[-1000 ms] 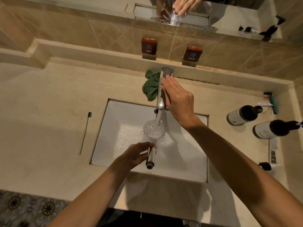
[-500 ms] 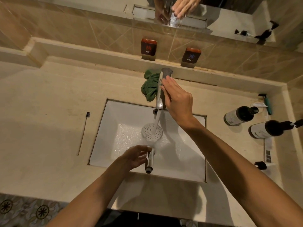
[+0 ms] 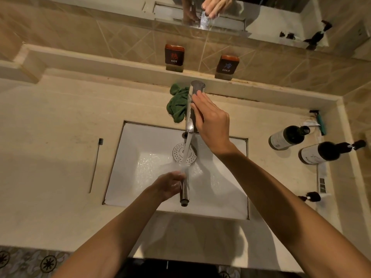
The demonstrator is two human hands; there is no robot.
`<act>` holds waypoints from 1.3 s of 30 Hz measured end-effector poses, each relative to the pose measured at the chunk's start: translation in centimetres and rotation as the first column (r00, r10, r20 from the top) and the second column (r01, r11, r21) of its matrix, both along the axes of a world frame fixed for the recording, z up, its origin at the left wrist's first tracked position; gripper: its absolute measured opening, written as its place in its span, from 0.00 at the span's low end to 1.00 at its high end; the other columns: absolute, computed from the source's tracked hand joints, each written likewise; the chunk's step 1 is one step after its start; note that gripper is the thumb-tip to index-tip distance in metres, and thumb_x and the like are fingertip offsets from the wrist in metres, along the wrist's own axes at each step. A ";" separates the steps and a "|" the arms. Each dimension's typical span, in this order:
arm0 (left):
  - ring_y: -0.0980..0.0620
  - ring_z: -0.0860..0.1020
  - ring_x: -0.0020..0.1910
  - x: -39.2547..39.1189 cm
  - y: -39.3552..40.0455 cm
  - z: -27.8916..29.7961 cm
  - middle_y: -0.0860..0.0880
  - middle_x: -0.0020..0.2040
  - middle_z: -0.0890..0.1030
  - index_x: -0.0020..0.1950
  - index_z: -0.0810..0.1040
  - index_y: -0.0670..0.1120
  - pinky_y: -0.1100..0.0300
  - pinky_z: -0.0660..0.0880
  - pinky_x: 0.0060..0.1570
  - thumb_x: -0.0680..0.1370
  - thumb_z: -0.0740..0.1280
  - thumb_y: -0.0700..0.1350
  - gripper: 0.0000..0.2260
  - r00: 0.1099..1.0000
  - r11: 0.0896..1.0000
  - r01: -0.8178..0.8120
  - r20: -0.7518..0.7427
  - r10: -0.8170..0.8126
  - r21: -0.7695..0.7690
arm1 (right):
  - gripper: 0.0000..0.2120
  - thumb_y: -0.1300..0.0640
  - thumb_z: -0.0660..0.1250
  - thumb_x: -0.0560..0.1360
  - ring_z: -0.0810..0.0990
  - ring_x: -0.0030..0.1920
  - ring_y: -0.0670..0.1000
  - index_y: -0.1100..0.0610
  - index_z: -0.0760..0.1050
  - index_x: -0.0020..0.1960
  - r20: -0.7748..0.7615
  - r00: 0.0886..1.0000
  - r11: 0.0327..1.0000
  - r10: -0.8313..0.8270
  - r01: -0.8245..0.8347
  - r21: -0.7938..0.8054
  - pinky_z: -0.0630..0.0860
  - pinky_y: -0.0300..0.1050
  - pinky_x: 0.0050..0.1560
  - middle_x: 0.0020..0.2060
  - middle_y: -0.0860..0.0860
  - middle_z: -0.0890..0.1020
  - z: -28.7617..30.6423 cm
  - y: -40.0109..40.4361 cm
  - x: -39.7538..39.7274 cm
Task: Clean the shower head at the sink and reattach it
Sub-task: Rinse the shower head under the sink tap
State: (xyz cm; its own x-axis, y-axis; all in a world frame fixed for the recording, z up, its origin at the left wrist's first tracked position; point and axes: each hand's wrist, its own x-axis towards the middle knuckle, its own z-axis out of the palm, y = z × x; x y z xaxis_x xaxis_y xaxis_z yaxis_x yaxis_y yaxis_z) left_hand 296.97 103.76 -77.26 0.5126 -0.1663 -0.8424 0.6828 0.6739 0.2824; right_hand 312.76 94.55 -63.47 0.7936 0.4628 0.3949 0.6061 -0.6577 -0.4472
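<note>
Left hand [image 3: 170, 185] grips shower head [image 3: 184, 154] mid-sink [image 3: 124, 177] — right hand [image 3: 210, 119], fingers straight, on faucet [image 3: 192, 105]

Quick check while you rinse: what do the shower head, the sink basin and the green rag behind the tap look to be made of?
Shower head: handle looks like polished chrome metal, mirror glints; the pale perforated face could be plastic, hard to tell. Sink basin: glossy white, likely glazed ceramic, with bright wet reflections. Green rag: soft woven cloth, matte and crumpled into folds.
</note>
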 end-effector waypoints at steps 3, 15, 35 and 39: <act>0.44 0.81 0.43 -0.9 -0.1 0.0 0.37 0.51 0.78 0.64 0.76 0.33 0.57 0.82 0.37 0.74 0.71 0.33 0.19 0.995 0.999 -0.038 -0.087 0.040 0.019 | 0.17 0.60 0.70 0.81 0.80 0.67 0.56 0.62 0.79 0.68 0.009 1.000 1.000 -0.001 0.000 0.005 0.80 0.54 0.65 0.66 0.58 0.81 -0.1 0.0 0.0; 0.45 0.81 0.41 -3.1 -0.4 0.3 0.38 0.45 0.82 0.60 0.76 0.34 0.56 0.78 0.43 0.74 0.72 0.32 0.15 0.976 0.996 -0.084 -0.199 0.088 0.030 | 0.17 0.60 0.71 0.80 0.81 0.67 0.58 0.63 0.79 0.68 0.020 1.000 1.000 0.002 -0.002 -0.001 0.80 0.55 0.64 0.65 0.60 0.81 -0.1 -0.1 0.0; 0.43 0.81 0.51 -2.5 -0.1 2.4 0.35 0.56 0.80 0.62 0.77 0.32 0.56 0.78 0.47 0.74 0.73 0.33 0.17 0.986 0.992 -0.108 -0.122 0.115 0.063 | 0.18 0.61 0.70 0.81 0.77 0.70 0.59 0.63 0.77 0.70 0.001 0.999 0.999 0.036 -0.036 -0.035 0.77 0.54 0.69 0.69 0.60 0.79 -0.4 -0.6 0.1; 0.47 0.81 0.43 -2.4 -0.2 2.8 0.38 0.52 0.81 0.63 0.78 0.32 0.58 0.79 0.43 0.73 0.74 0.34 0.19 0.988 0.992 -0.095 -0.115 0.105 0.086 | 0.27 0.70 0.75 0.74 0.79 0.68 0.59 0.63 0.75 0.72 0.048 0.993 0.990 0.111 -0.107 -0.092 0.81 0.54 0.61 0.70 0.61 0.78 -2.3 -2.0 -1.4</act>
